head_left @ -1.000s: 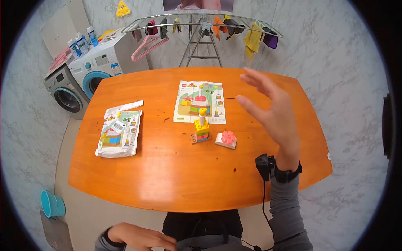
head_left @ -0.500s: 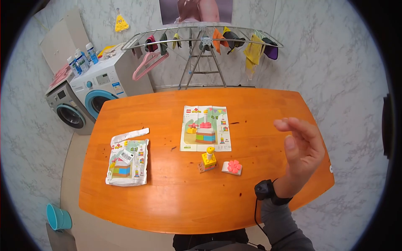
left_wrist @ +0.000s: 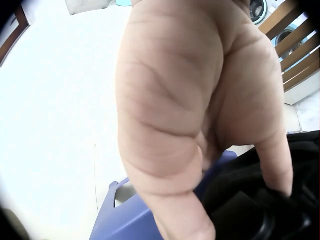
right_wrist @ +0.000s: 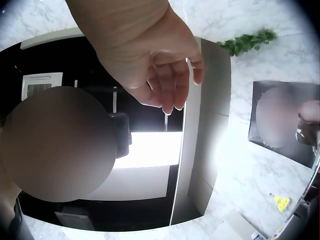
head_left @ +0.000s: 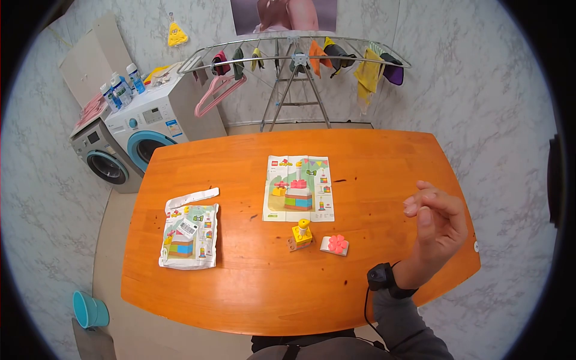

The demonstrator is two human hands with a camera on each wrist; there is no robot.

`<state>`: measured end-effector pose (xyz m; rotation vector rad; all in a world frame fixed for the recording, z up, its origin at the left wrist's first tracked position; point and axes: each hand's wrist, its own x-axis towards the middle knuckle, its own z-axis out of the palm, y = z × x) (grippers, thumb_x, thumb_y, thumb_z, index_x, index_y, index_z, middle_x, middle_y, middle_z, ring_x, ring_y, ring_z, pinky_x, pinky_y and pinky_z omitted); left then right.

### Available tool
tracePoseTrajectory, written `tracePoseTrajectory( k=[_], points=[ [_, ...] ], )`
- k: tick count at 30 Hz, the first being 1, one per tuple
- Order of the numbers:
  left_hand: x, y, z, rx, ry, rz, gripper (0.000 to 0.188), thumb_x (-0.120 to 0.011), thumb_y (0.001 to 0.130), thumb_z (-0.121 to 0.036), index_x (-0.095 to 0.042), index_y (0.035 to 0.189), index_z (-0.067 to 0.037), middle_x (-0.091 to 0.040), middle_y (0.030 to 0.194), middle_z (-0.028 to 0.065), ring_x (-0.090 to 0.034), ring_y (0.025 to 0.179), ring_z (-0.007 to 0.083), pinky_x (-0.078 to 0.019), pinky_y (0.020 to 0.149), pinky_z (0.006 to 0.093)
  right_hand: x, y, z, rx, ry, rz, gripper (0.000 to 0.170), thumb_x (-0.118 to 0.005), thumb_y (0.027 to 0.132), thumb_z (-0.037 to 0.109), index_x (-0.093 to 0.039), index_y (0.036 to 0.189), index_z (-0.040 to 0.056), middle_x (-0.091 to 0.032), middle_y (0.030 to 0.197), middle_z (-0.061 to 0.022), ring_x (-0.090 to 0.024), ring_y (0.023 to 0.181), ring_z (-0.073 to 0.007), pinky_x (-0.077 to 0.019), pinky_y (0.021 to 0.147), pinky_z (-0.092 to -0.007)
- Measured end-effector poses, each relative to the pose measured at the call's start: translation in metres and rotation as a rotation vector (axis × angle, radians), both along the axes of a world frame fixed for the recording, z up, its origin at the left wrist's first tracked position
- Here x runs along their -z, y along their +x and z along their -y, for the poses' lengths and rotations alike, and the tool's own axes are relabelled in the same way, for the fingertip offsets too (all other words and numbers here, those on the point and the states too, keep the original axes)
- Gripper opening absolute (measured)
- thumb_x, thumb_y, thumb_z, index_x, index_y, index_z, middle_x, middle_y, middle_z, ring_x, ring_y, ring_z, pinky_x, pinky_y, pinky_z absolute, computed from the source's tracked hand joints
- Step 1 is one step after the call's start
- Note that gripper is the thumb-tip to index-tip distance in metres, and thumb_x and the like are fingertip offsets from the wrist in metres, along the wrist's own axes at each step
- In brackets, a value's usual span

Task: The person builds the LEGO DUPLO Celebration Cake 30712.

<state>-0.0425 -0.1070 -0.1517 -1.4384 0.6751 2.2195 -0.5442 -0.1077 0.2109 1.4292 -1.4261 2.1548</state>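
Observation:
My right hand [head_left: 437,231] is raised above the right side of the table, palm turned inward, fingers loosely bent and holding nothing. In the right wrist view the same hand [right_wrist: 160,65] shows relaxed, bent fingers. Lower down, my left hand [left_wrist: 170,100] hangs beside black cloth [left_wrist: 250,200], its fingertips right at the fabric. A small toy-brick build [head_left: 302,235], yellow with a candle-like top on a brown base, stands at the table's middle. To its right lies a white curved brick [head_left: 326,244] bearing a pink flower piece [head_left: 338,243].
On the wooden table [head_left: 258,300] lie an unfolded printed sheet [head_left: 299,189], a toy packet [head_left: 189,237] and its torn strip [head_left: 192,198]. Behind stand a drying rack [head_left: 294,60] and washing machines [head_left: 144,126]. A blue plastic stool [left_wrist: 125,220] is below my left hand.
The head view has tilted upward, and my left hand has left it. My right hand has drawn back to the right from above the table, its spread fingers now more bent.

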Motion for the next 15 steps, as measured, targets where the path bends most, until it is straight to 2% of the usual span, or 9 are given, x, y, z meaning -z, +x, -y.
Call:
tracePoseTrajectory(
  k=[9, 12, 15],
  points=[
    [-0.038, -0.007, 0.018, 0.018, -0.020, -0.032, 0.044, -0.074, 0.074, -0.007, -0.057, 0.114, -0.003, -0.063, 0.110, 0.0117, -0.060, 0.107, 0.0231, -0.0479, 0.092, 0.0386, -0.003, -0.007, -0.006, 0.003, -0.043, 0.023, 0.006, -0.060, 0.083, 0.002, -0.059, 0.089, 0.0015, -0.062, 0.066, -0.0061, -0.061, 0.068, -0.0155, -0.0400, 0.098, -0.0465],
    [-0.074, -0.006, 0.031, 0.054, -0.026, -0.079, 0.046, -0.076, 0.072, -0.005, -0.056, 0.113, -0.003, -0.063, 0.111, 0.0125, -0.059, 0.108, 0.0239, -0.0477, 0.093, 0.0389, -0.003, -0.010, -0.007, 0.004, -0.052, 0.023, 0.006, -0.060, 0.083, 0.002, -0.059, 0.089, 0.0015, -0.062, 0.066, -0.0060, -0.061, 0.066, -0.0152, -0.0403, 0.097, -0.0462],
    [-0.131, -0.005, 0.050, 0.131, -0.041, -0.190, 0.049, -0.078, 0.070, -0.003, -0.055, 0.113, -0.003, -0.063, 0.111, 0.0133, -0.059, 0.110, 0.0247, -0.0476, 0.094, 0.0392, -0.002, -0.011, -0.008, 0.010, -0.062, 0.023, 0.006, -0.060, 0.084, 0.003, -0.059, 0.090, 0.0015, -0.062, 0.065, -0.0056, -0.061, 0.065, -0.0152, -0.0411, 0.096, -0.0458]
  ],
)
